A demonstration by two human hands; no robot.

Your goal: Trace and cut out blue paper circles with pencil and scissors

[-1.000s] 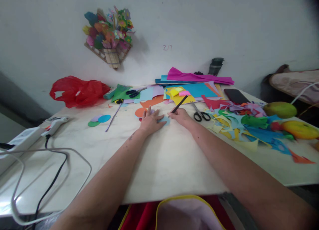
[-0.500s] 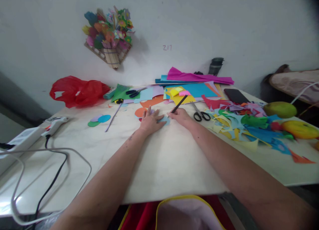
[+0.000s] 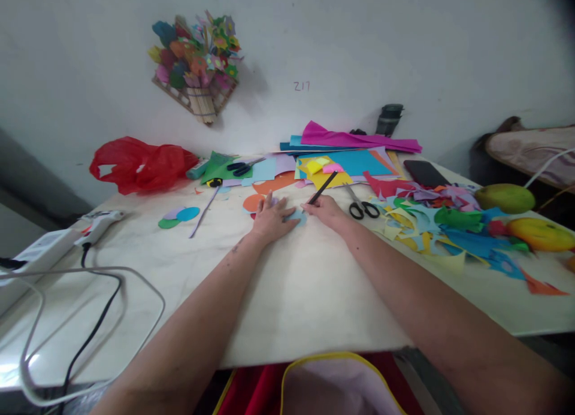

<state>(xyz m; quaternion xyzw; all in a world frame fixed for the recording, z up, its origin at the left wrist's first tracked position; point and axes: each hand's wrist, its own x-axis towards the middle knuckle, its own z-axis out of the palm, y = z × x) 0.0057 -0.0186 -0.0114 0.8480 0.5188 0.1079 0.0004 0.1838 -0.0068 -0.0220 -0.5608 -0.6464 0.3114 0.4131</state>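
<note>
My left hand (image 3: 271, 219) lies flat with its fingers spread, pressing on a light blue paper circle (image 3: 300, 218). Between the fingertips of my right hand (image 3: 327, 211) is a black pencil (image 3: 324, 186), tilted with its lower end at the circle. Part of the circle is hidden under the left fingers. An orange paper circle (image 3: 253, 203) shows just beyond my left hand, with red and purple pieces partly covered by the hand. Black-handled scissors (image 3: 363, 208) rest to the right of my right hand.
Paper scraps (image 3: 431, 223) and mangoes (image 3: 505, 197) spread over the right. A phone (image 3: 426, 173) lies behind them. Coloured sheets (image 3: 368, 162) are stacked at the back. On the left are paper circles (image 3: 187, 214), a red plastic bag (image 3: 141, 166), a power strip (image 3: 40, 253) and loose cables.
</note>
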